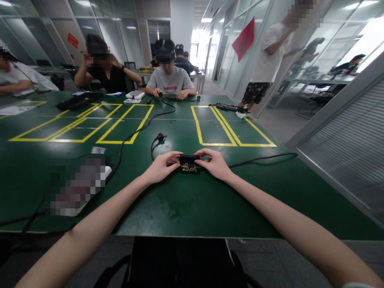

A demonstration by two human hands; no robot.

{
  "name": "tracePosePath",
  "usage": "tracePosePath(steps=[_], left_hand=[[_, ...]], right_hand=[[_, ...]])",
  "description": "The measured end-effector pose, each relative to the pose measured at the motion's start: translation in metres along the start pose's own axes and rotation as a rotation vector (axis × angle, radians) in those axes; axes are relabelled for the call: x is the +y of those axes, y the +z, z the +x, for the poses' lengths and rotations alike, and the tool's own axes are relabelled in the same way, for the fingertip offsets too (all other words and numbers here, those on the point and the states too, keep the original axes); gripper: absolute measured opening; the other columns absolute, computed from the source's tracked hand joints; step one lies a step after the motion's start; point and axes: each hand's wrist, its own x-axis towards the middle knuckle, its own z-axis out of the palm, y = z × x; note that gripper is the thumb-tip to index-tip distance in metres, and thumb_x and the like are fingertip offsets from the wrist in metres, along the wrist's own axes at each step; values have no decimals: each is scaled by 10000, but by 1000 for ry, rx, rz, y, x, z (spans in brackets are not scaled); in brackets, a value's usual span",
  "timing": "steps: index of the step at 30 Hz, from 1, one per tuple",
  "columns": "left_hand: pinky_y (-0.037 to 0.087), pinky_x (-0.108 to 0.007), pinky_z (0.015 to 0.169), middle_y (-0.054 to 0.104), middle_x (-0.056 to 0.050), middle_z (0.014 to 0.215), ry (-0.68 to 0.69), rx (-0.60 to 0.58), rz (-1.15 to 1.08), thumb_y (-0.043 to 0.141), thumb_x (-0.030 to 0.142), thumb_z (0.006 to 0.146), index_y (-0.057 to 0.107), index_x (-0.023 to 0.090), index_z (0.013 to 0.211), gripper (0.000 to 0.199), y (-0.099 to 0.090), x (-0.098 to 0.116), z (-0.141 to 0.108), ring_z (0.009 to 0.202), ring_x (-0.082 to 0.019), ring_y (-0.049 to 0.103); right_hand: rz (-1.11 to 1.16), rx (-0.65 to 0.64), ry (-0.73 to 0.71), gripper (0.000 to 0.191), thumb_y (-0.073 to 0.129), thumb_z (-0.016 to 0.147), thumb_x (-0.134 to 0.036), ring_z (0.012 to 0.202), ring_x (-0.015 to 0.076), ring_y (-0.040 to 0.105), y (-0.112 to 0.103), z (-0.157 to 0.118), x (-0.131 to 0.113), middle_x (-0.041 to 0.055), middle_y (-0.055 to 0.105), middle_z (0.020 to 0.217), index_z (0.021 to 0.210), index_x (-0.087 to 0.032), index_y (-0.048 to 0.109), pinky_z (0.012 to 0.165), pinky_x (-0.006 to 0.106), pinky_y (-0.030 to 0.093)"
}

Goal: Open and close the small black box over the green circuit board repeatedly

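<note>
Between both hands, low over the green table, is a small black power adapter whose casing stands open. Its black casing half (189, 158) is on the far side, and an exposed circuit board (189, 169) with yellow ring-shaped parts faces me. My left hand (162, 166) pinches the casing's left end with thumb and fingers. My right hand (214, 163) grips its right end in the same way. A short black cord with a plug (160, 137) curves out behind my left hand. Another black cable (264, 159) runs off to the right from beside my right hand.
A pixelated white-edged device (106, 174) lies at left near a "24" label (98, 150). A long black cable (121, 150) crosses the green table (168, 208). Yellow tape outlines (219, 144) mark its surface. Several people sit opposite; a standing person (270, 52) is at right.
</note>
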Motion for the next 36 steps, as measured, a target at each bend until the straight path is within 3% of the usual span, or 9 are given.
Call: tracePosePath(steps=[10,14,21,28,36], left_hand=[[613,-429,971,765,-103,1119,-2,5,-51,659,191,884,636,161,1292,409,2,0,0,1000,-211,748],[603,-417,973,758,-89,1119,11,-14,-29,654,197,876,659,167,1219,344,0,5,-1,987,-204,741],[562,-393,969,740,-73,1142,118,-90,185,778,197,780,680,187,1079,315,1,11,-4,1052,-230,700],[554,-365,888,755,-65,1064,125,-74,317,695,284,898,678,197,1076,199,1,10,-2,981,-238,708],[537,-373,888,762,-100,1070,290,-68,633,644,377,957,675,207,1234,327,7,17,-2,970,-258,710]], right_hand=[[-36,-15,-38,215,715,815,-317,786,186,668,-3,-2,0,41,717,867,982,-189,759,601,278,560],[-53,-78,-55,196,721,831,-334,836,197,675,-7,-3,-4,52,729,928,968,-196,746,653,300,569],[-147,-259,-312,180,768,855,-366,941,215,656,-12,-5,-8,76,665,1013,887,-205,695,875,388,555],[-394,-333,-424,372,724,884,-319,1019,248,673,-8,-8,-5,110,666,1171,1231,-218,634,888,392,562],[-706,-333,-572,345,505,1043,-388,952,285,716,-8,-7,-10,162,755,1117,1257,-165,659,847,420,561]])
